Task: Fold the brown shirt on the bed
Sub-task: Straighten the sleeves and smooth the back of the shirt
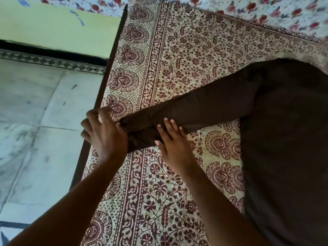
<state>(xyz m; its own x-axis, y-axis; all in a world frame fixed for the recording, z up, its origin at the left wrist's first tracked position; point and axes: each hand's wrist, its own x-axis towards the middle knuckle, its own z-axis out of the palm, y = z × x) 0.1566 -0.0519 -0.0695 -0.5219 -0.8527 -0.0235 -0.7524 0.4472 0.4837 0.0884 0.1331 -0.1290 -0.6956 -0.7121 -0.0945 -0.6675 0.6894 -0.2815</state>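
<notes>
The brown shirt (284, 139) lies spread on the bed (159, 183), its body at the right side of the view and one long sleeve (204, 107) stretched leftward toward the bed's dark wooden edge (113, 55). The left hand (104, 134) grips the cuff end of that sleeve, fingers curled round the bunched cloth. Just beside it, the right hand (172, 144) rests flat on the sleeve with fingers straight, pressing it to the maroon-and-cream printed bedcover. A second, red-flowered cloth (248, 9) lies along the far side, and pale marble floor (35, 121) shows left of the bed.
</notes>
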